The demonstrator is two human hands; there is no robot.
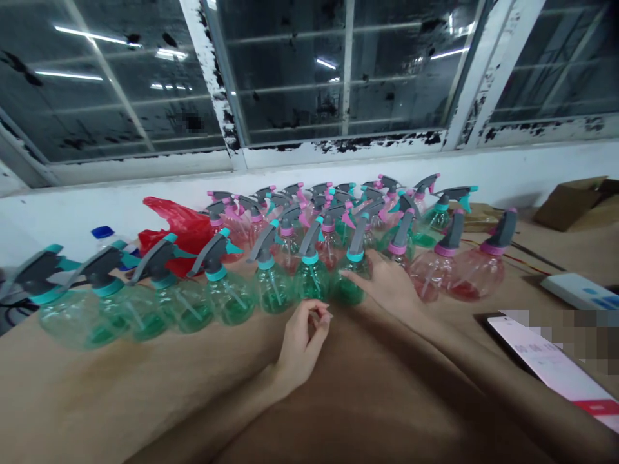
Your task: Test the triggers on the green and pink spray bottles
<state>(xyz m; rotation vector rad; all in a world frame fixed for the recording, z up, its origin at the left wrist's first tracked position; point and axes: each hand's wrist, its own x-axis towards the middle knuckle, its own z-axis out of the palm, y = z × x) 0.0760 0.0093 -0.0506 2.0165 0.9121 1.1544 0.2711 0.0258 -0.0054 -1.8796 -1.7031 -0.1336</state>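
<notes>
"Green spray bottle [349, 289]: where does it sit?"

"Just beyond the left hand [300, 345]'s half-curled, released fingertips, slightly to their right. The right hand [393, 289] grasps it, thumb across its near side, other fingers hidden behind."

"And farther from the fingers?"

"Pink-collared bottles [329, 245], overlapping too much to count; the rearmost show little but trigger heads [293, 189]."

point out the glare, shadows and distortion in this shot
Head view: bright light streaks show in the middle window; head view: shadow darkens the table beside the right forearm; head view: the leftmost spray bottle looks stretched toward the edge; head view: blocky pixelation overlaps the phone.
</notes>
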